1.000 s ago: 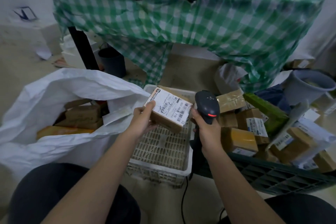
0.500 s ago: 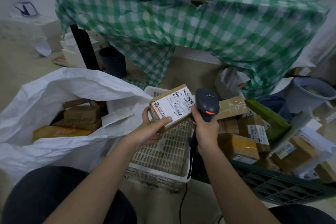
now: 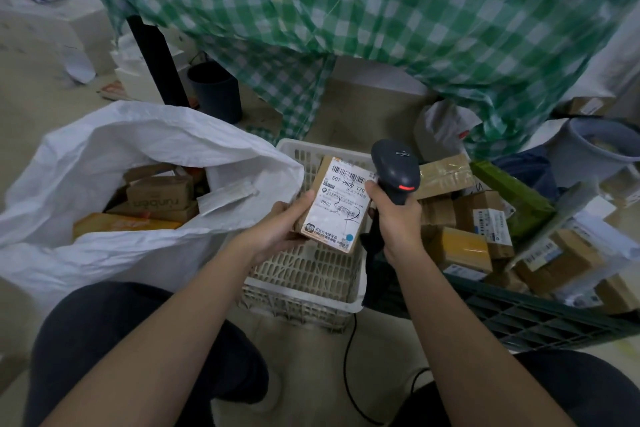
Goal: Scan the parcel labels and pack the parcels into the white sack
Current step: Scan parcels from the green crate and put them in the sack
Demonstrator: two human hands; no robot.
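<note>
At nine o'clock, white sack [image 3: 104,156], mouth gaping, cardboard parcels [image 3: 157,196] stacked inside. Toward centre, left hand [image 3: 273,230] curled round the lower left edge of a small brown parcel [image 3: 341,203], thumb laid along its side, fingers underneath. Label [image 3: 343,199] facing up, barcode at the far end, tilted slightly toward one o'clock. Held above a white slatted basket [image 3: 311,274]. Just beside at three o'clock, right hand [image 3: 396,218] wrapped tight round the grip of a dark barcode scanner [image 3: 394,168], red light showing on its head, thumb touching the parcel's right edge. Black cable [image 3: 348,367] trailing toward six o'clock. Farther toward three o'clock, dark green crate [image 3: 526,319] heaped with unsorted boxes [image 3: 464,248]. At twelve o'clock, green checked cloth [image 3: 381,17].
</note>
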